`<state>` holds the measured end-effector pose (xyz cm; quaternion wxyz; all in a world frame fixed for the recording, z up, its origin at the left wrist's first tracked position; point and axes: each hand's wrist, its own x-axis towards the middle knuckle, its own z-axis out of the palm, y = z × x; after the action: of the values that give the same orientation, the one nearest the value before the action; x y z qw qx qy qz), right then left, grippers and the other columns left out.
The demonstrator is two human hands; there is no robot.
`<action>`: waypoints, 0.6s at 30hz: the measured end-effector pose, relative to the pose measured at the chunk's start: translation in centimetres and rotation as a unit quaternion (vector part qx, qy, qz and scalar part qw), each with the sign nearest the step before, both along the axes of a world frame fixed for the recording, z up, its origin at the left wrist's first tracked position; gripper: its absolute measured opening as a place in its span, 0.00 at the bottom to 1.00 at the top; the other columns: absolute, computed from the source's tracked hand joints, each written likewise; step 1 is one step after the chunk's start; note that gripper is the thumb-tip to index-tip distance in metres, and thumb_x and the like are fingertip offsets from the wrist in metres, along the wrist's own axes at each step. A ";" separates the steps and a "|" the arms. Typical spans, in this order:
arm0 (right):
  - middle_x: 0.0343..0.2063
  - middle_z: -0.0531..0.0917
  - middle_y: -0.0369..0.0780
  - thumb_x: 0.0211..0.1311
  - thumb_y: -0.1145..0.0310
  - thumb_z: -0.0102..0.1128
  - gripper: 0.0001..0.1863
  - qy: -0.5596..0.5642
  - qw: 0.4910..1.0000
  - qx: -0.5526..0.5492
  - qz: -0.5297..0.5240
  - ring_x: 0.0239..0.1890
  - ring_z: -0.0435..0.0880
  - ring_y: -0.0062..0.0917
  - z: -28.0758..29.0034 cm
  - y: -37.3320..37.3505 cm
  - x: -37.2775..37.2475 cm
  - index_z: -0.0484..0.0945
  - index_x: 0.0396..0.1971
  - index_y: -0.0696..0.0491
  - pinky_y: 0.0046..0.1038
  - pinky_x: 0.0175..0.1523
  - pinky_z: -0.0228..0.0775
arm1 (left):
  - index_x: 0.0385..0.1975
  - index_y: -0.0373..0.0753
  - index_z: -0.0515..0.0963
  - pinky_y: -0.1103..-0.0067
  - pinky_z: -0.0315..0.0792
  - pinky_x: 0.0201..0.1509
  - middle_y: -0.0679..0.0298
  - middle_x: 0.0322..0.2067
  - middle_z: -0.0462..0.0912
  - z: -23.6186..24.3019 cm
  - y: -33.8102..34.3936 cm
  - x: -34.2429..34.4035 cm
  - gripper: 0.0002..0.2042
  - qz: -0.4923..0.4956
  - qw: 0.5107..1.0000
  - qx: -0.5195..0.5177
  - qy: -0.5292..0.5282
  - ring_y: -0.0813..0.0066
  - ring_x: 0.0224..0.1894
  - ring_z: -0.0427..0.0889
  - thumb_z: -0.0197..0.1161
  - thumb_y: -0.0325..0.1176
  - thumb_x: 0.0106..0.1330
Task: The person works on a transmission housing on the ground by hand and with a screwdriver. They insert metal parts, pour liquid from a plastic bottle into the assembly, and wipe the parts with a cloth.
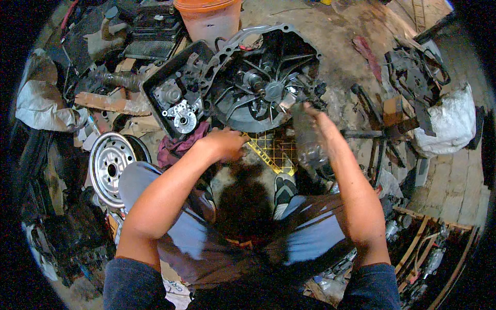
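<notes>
A large dark gearbox housing (pixel 276 67) with radial ribs lies in front of me. My left hand (pixel 227 142) is at its lower left edge, fingers curled beside a yellow grid (pixel 274 152); what they grip, if anything, is unclear. My right hand (pixel 318 121) grips a dark, blurred plastic bottle (pixel 310 144), its upper end at the housing's right side beside a small pale item (pixel 288 102). Left of the housing, a black tray (pixel 155 93) holds metal parts (pixel 182 119), with a maroon cloth (pixel 173 152) below it.
A steel wheel rim (pixel 108 183) leans by my left knee. An orange bucket (pixel 206 18) stands behind the tray. Cardboard (pixel 108 103), a white sack (pixel 39 103), metal bars (pixel 361 133), a bulky white bag (pixel 444 126) and wooden slats (pixel 413 248) crowd the sides.
</notes>
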<state>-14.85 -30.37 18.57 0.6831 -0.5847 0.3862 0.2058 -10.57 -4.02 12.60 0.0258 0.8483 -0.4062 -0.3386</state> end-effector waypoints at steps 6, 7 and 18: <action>0.26 0.83 0.37 0.62 0.44 0.61 0.22 0.017 0.996 0.077 0.040 0.24 0.79 0.27 1.4 1.3 -0.6 0.79 0.36 0.51 0.30 0.32 0.71 | 0.65 0.50 0.67 0.50 0.66 0.63 0.54 0.57 0.76 -0.8 0.3 0.4 0.30 -0.020 1.000 0.007 0.016 0.47 0.60 0.73 0.63 0.41 0.60; 0.24 0.82 0.36 0.62 0.44 0.62 0.22 0.008 0.996 0.081 0.035 0.22 0.78 0.26 2.2 1.4 -0.3 0.79 0.35 0.50 0.29 0.29 0.71 | 0.67 0.51 0.64 0.48 0.64 0.65 0.54 0.57 0.75 -1.0 0.5 0.5 0.32 -0.028 0.999 0.015 0.020 0.46 0.61 0.73 0.65 0.41 0.60; 0.22 0.81 0.36 0.60 0.43 0.63 0.22 0.015 0.998 0.032 0.056 0.17 0.76 0.26 2.2 2.6 0.2 0.79 0.31 0.49 0.29 0.26 0.71 | 0.60 0.46 0.72 0.54 0.70 0.61 0.53 0.56 0.76 1.8 0.3 0.0 0.29 -0.017 1.000 0.021 -0.004 0.47 0.60 0.74 0.65 0.34 0.54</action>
<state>-14.69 -27.72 20.75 0.6831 -0.5803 0.3557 0.2648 -10.59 -3.69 14.43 0.0006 0.8430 -0.4140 -0.3435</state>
